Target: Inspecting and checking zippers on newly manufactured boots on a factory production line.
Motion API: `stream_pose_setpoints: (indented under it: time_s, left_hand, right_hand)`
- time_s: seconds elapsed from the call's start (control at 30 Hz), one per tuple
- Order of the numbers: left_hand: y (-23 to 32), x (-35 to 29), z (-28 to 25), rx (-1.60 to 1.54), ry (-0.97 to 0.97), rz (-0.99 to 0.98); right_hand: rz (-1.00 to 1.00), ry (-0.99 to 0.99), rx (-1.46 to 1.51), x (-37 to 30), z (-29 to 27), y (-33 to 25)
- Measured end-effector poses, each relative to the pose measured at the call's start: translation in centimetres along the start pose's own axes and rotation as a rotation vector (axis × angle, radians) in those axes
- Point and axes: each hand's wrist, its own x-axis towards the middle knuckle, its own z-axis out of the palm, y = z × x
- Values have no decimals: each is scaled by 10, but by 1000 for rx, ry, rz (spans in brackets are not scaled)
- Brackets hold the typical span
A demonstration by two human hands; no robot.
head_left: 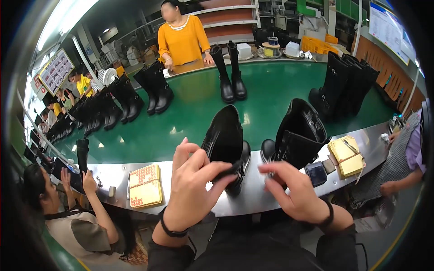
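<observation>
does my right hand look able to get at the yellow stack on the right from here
Probably yes: your right hand is left of the yellow stack, and only a low dark square container and a small block lie between, which it could likely pass over.

Left hand (193, 180) pinching, right hand (291, 189) half-curled, its grip hard to tell

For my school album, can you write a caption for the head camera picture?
Left hand pinching something black, right hand close by, among tall black boots at a green tabletop.
</observation>
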Motion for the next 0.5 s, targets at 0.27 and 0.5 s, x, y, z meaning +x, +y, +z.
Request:
stream_pose_setpoints:
  time_s: [0.27, 0.5]
  left_hand:
    - [11, -44, -47, -75, -444, 160]
    - [12, -53, -56, -111, -394, 104]
  right_hand:
    - [241, 4, 47, 28, 46, 59]
    - [97, 17, 176, 35, 53, 67]
